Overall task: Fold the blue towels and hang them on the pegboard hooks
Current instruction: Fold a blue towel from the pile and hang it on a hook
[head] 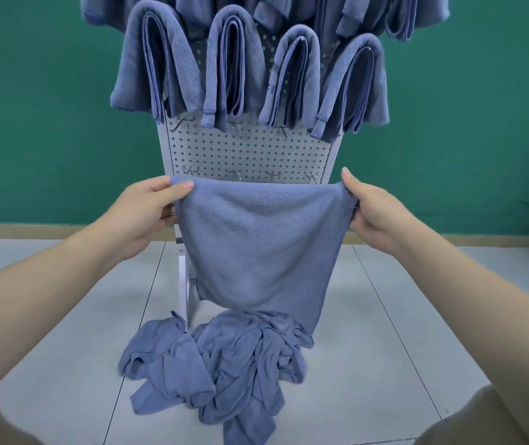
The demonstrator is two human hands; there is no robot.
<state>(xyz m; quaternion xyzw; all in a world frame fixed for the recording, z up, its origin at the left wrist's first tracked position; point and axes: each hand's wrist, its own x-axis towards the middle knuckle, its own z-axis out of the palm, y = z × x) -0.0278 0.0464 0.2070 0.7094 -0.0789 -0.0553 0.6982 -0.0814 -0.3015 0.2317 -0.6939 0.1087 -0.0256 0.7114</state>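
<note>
Four folded towels (pixel 240 69) hang on pegboard (pixel 247 152); left hand (pixel 150 208) and right hand (pixel 372 210) pinch held towel (pixel 263 245); floor pile (pixel 224 358) remains.

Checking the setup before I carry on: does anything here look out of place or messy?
Only the crumpled towels heaped on the floor at the foot of the pegboard, still unfolded. The hung towels sit in a neat row.

Bare hooks (pixel 234 126) on pegboard (pixel 250 152) open, hung towels (pixel 224 75) crowd above, pile (pixel 224 364) below
</note>
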